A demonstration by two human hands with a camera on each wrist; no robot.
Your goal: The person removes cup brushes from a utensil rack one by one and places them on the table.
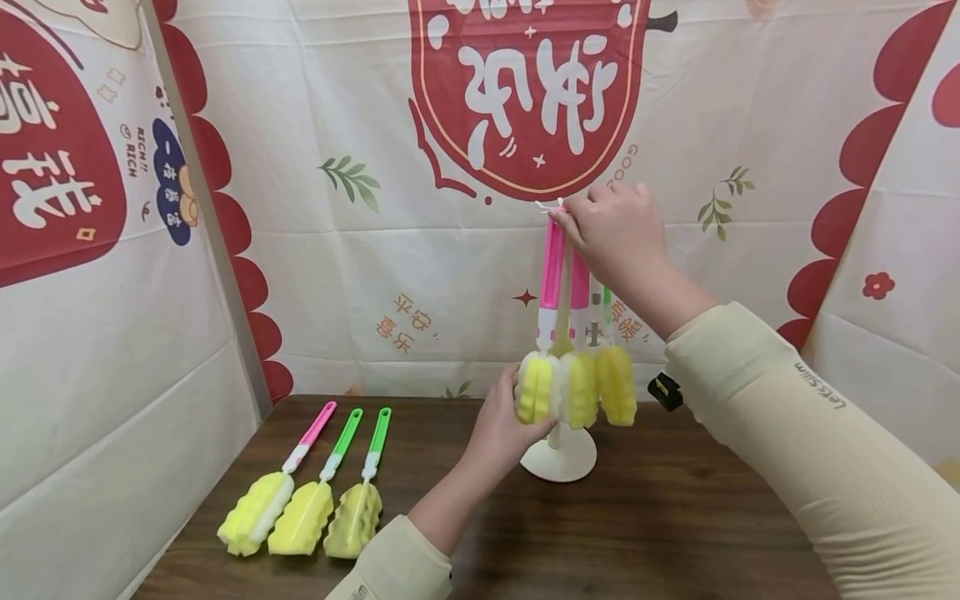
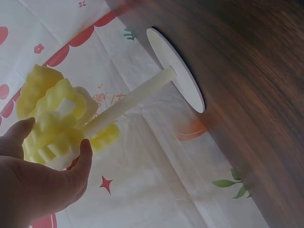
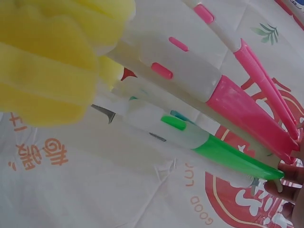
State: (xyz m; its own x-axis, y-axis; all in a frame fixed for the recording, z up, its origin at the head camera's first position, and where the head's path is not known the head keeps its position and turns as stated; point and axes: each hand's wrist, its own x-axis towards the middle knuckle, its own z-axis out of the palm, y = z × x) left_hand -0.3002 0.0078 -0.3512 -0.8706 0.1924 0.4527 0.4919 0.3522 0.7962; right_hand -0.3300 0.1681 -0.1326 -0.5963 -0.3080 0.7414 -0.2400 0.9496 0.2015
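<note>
A white stand (image 1: 577,460) with a round base carries several hanging sponge bottle brushes with yellow heads, their handles pink or green. My left hand (image 1: 510,421) holds the sponge head of the front pink-handled bottle brush (image 1: 551,262). In the left wrist view, thumb and finger of the left hand (image 2: 52,185) lie on either side of the yellow sponge (image 2: 57,137). Up at the stand's top, my right hand (image 1: 618,229) pinches the upper end of that pink handle. In the right wrist view, its fingers (image 3: 287,190) are beside the ends of a pink and a green handle (image 3: 237,159).
Three more sponge bottle brushes, one with a pink handle (image 1: 311,433) and two with green handles (image 1: 347,433), lie side by side on the left of the dark wooden table (image 1: 660,517). Behind stands a printed cloth backdrop (image 1: 337,275). A small black object (image 1: 665,392) is by the right sleeve.
</note>
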